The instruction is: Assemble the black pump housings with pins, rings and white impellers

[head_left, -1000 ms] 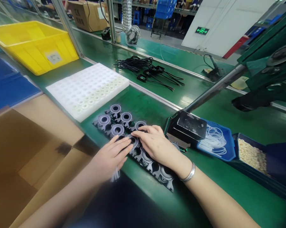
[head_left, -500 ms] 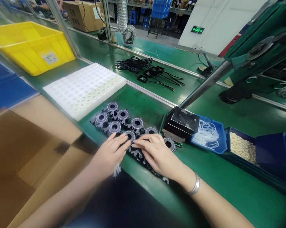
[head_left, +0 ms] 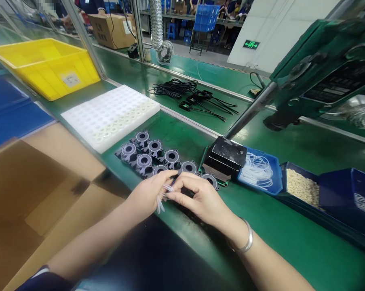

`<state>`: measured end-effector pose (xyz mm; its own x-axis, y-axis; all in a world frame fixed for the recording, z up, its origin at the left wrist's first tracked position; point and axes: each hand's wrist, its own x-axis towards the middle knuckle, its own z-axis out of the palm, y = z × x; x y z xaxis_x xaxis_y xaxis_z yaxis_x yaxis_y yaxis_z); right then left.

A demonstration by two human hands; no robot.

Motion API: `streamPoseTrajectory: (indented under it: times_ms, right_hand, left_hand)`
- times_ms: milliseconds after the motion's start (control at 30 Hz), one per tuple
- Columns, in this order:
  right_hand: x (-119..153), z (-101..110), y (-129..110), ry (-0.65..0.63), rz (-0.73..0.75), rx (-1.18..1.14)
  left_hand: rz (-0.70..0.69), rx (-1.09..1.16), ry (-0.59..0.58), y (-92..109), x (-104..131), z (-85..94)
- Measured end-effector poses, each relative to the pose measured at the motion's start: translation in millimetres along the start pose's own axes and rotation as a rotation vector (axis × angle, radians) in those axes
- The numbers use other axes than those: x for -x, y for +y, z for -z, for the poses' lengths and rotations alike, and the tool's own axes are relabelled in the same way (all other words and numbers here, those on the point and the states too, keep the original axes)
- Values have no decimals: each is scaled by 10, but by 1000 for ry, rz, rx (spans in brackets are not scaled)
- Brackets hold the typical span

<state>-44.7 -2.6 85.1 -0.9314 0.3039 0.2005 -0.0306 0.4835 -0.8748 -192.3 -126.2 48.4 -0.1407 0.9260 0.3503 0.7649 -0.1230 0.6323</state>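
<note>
My left hand [head_left: 152, 192] is closed round a small bunch of thin white tubes [head_left: 160, 204], whose ends stick out below the palm. My right hand [head_left: 200, 196], with a bracelet at the wrist, pinches at the same bunch with thumb and forefinger; whether it grips one tube or several is hidden. Just beyond both hands stand rows of dark round-topped parts [head_left: 144, 160] with a central hole, and the hands cover some of the nearest ones.
Right of the parts is a black block [head_left: 227, 155] at the foot of a green press [head_left: 315, 76]. Blue bins hold white tubes [head_left: 256, 169] and beige pieces [head_left: 303, 188]. Left are a white foam tray [head_left: 109, 113], a yellow crate [head_left: 70, 72] and an open carton [head_left: 49, 178]. Black cables [head_left: 176, 89] lie behind.
Both hands have drawn back from the round parts toward me and come together. The right fingers now pinch at the white tubes in my left hand. The view has tilted slightly.
</note>
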Motion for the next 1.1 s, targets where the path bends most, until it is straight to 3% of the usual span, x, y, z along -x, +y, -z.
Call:
streamPoseTrajectory:
  times_ms: [133,300,433,567,700,800,900,1000,1100]
  right_hand:
    - [45,120,55,5,-77,-39]
    - [92,198,83,-49,-105,-60]
    - [96,218,113,7,-129,-42]
    - [91,238,135,-23,-164,-83]
    - [89,255,158,-19,-232,-144]
    - [90,265,200,55,-258,-97]
    - [94,261,264,129,-235,107]
    - [98,227,322,142,-181,364]
    - [87,176,338,130,-169,503]
  left_hand:
    - [3,91,-130,-9,28,8]
    - [-20,130,-181,5,14,10]
    - [-73,198,-198,-10,43,35]
    - [-86,315,-153,-34,112,55]
    - [140,656,-102,34,133,100]
    - [342,813,52,62,152,170]
    - [437,805,208,-5,219,234]
    - [393,788,254,-116,301,254]
    - [190,641,198,-184,332,235]
